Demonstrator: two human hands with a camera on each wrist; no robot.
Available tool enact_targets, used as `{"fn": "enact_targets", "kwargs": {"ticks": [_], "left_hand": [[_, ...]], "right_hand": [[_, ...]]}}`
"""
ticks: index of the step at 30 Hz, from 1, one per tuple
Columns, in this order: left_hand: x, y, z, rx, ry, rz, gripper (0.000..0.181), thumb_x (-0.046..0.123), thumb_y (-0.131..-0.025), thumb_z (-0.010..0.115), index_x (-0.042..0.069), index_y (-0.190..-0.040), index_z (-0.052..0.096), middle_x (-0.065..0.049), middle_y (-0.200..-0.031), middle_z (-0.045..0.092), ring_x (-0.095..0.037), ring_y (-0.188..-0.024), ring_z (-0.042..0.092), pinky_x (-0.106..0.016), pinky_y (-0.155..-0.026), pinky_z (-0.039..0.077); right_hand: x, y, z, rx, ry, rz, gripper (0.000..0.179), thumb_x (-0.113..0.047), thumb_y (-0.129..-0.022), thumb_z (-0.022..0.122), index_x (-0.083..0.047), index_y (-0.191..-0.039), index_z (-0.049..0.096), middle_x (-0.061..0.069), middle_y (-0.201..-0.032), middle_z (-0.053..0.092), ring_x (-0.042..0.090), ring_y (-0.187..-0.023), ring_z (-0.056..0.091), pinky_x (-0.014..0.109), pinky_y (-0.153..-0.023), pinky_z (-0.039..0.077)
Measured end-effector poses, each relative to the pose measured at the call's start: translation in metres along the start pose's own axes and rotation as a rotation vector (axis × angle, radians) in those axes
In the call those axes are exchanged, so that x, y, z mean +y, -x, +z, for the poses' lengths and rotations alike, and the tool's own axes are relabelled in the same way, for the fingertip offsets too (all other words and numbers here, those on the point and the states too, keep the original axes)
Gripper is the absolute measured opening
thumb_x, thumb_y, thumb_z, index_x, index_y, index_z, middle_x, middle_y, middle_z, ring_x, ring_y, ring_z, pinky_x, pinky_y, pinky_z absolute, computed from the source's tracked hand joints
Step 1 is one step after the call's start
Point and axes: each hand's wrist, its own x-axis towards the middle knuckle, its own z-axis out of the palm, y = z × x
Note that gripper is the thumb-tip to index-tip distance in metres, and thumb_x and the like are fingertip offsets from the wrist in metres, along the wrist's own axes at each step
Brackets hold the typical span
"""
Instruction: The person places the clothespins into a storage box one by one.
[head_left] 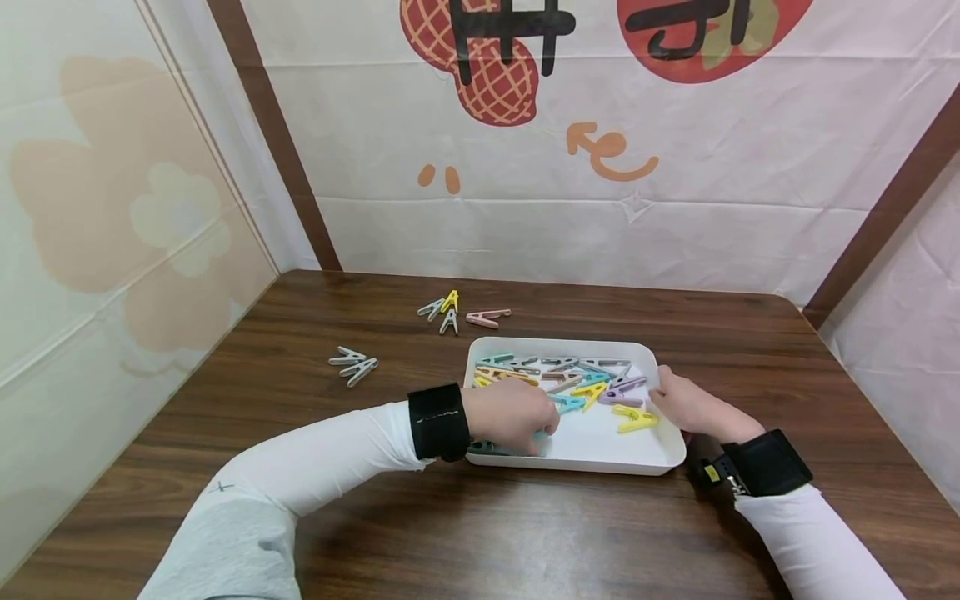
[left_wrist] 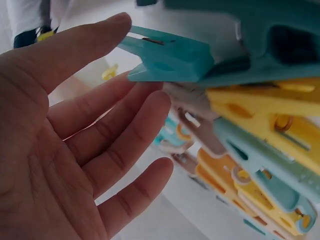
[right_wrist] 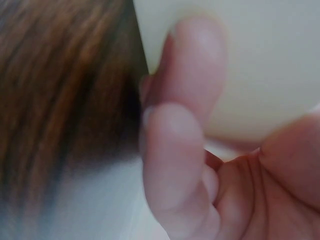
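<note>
A white tray (head_left: 592, 446) holds several plastic clothespins in teal, yellow, purple, grey and brown. Reaching over its left part, my left hand (head_left: 513, 414) pinches a teal clothespin (left_wrist: 175, 55) between thumb and fingers, its legs toward the palm. Just past the fingertips, yellow clothespins (left_wrist: 270, 112) and a pale teal one (left_wrist: 265, 165) lie in a jumble. At the tray's right end, my right hand (head_left: 693, 406) grips the wall, thumb over the rim on the inner side and curled fingers (right_wrist: 172, 155) along the outside.
Beyond the tray, a pink clothespin (head_left: 487, 317), a yellow one (head_left: 450, 301) and grey-blue ones (head_left: 448, 322) lie on the brown wooden table (head_left: 525, 533). Pale clothespins (head_left: 358, 371) sit farther left. A printed white curtain (head_left: 525, 233) hangs behind the table.
</note>
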Motion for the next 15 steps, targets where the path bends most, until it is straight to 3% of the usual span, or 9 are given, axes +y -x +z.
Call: {"fn": "enact_targets", "kwargs": {"ticks": [5,9,15], "left_hand": [[0.0007,-0.0013,0.0064,-0.029,-0.055,0.025,0.011,0.018,-0.088,0.072,0.015,-0.098,0.07,0.008,-0.086,0.061,-0.009,-0.072,0.048,-0.02,-0.064,0.036],[0.0019,-0.0015,0.0067,-0.024,-0.098,0.035,0.008,0.019,-0.088,0.072,0.015,-0.094,0.069,0.009,-0.081,0.057,-0.009,-0.068,0.046,-0.02,-0.06,0.033],[0.0011,0.0001,0.0059,-0.018,-0.097,0.035,0.009,0.022,-0.089,0.072,0.015,-0.094,0.069,0.008,-0.077,0.053,-0.01,-0.067,0.043,-0.021,-0.058,0.028]], "right_hand": [[-0.0016,0.0011,-0.0008,0.002,0.007,-0.003,0.047,-0.009,-0.102,0.041,0.021,-0.133,0.02,0.027,-0.096,0.051,0.021,-0.053,0.051,0.034,-0.047,0.046],[-0.0024,0.001,-0.0008,0.003,0.009,0.002,0.048,-0.008,-0.102,0.04,0.021,-0.134,0.02,0.027,-0.096,0.051,0.022,-0.054,0.053,0.034,-0.046,0.047],[-0.0023,0.0007,-0.0008,0.008,0.008,0.001,0.047,-0.008,-0.103,0.04,0.021,-0.134,0.019,0.025,-0.094,0.051,0.021,-0.055,0.052,0.034,-0.046,0.046]]}}
